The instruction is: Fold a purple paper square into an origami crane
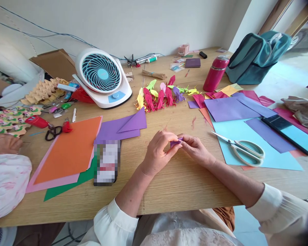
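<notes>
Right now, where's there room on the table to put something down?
The table is bare between the hands and the folded figures, and between the left forearm and right forearm. It's crowded right, with coloured papers and white scissors, and left, around the fan and orange sheet.

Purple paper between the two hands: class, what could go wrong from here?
The purple paper is small and held at the fingertips of the left hand and right hand, so it could slip or crease crookedly.
The scissors lie on the light blue sheet, pointed end toward the right hand; a sideways move might catch them.
The fan, if running, which I cannot tell, could shift the orange sheet.
</notes>
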`<state>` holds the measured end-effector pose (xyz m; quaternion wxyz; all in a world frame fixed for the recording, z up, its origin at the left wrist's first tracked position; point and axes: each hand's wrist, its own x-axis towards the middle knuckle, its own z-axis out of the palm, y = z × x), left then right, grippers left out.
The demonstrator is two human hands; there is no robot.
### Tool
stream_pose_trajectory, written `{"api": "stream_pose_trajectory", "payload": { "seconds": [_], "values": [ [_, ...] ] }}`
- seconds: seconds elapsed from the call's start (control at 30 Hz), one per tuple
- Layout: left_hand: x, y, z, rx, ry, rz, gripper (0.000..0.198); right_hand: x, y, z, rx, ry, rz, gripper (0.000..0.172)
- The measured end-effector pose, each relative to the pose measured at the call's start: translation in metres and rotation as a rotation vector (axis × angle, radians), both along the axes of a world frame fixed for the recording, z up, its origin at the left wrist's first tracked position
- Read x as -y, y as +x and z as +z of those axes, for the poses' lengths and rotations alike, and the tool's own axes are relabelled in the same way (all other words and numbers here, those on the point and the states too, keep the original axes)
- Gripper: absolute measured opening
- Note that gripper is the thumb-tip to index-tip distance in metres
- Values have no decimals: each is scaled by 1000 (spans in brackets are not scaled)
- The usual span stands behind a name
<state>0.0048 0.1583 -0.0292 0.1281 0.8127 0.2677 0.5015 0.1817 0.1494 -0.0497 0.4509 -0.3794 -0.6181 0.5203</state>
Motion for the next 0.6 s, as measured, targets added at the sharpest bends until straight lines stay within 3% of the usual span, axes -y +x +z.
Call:
{"api": "stream_pose_trajectory", "payload": {
  "seconds": [0.27, 0.6],
  "values": [
    [-2, 0, 0, 8, 49, -44, 21, 0, 0, -1, 3, 2, 8, 40],
    [-1, 1, -2, -16, 36, -6, 15, -1, 0, -3, -6, 28, 16, 42]
  ]
}}
